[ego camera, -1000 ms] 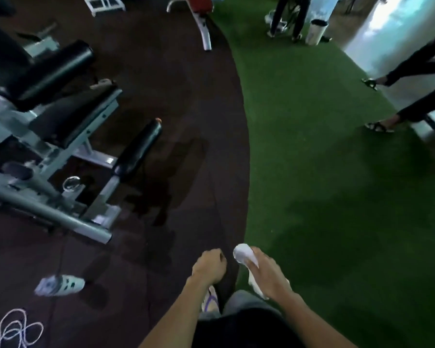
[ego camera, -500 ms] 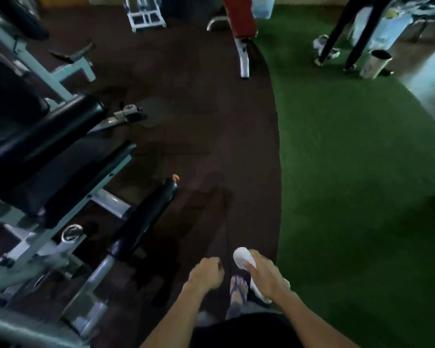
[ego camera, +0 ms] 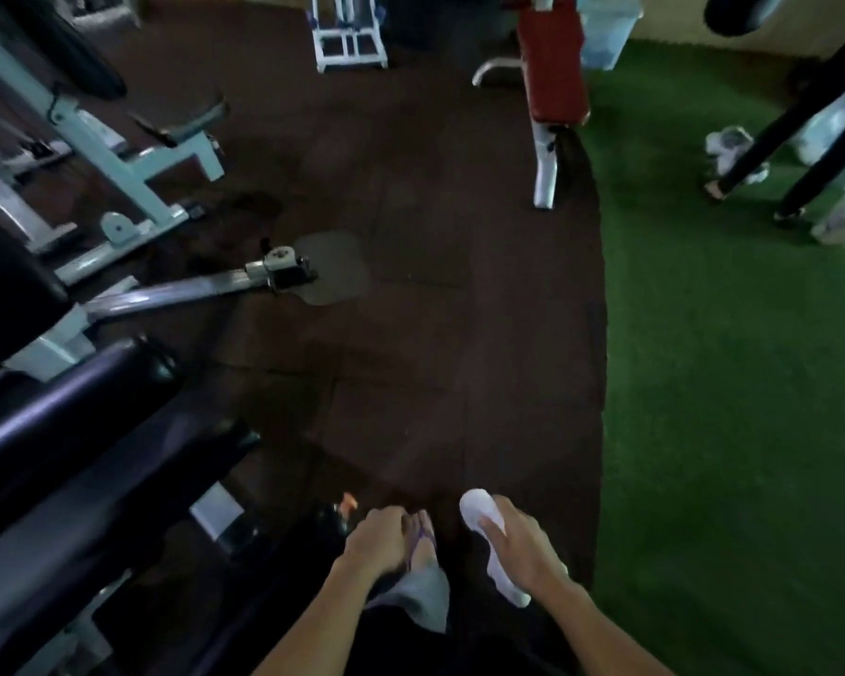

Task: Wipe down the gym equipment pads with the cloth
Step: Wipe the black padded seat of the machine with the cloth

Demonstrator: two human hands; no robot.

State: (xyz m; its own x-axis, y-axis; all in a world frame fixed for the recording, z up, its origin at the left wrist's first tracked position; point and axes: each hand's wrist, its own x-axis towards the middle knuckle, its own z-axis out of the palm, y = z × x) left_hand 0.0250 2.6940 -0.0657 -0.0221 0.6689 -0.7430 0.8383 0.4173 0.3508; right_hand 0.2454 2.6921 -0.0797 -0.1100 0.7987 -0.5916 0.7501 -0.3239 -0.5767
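Since half a second ago the view has swung closer to the machine, so the black roller pad (ego camera: 64, 407) and seat pad (ego camera: 94, 505) now fill the lower left, and the red bench (ego camera: 552, 56) sits nearer up top. Right hand (ego camera: 520, 544) holds the rolled white cloth (ego camera: 484, 517) just like before, fingers (ego camera: 496, 526) wrapped around it, nowhere near touching a pad. Left hand (ego camera: 376, 541) hangs beside it, fingers curled in with nothing in them. Both hover over the dark rubber floor (ego camera: 435, 309), green turf (ego camera: 728, 383) off to the right.
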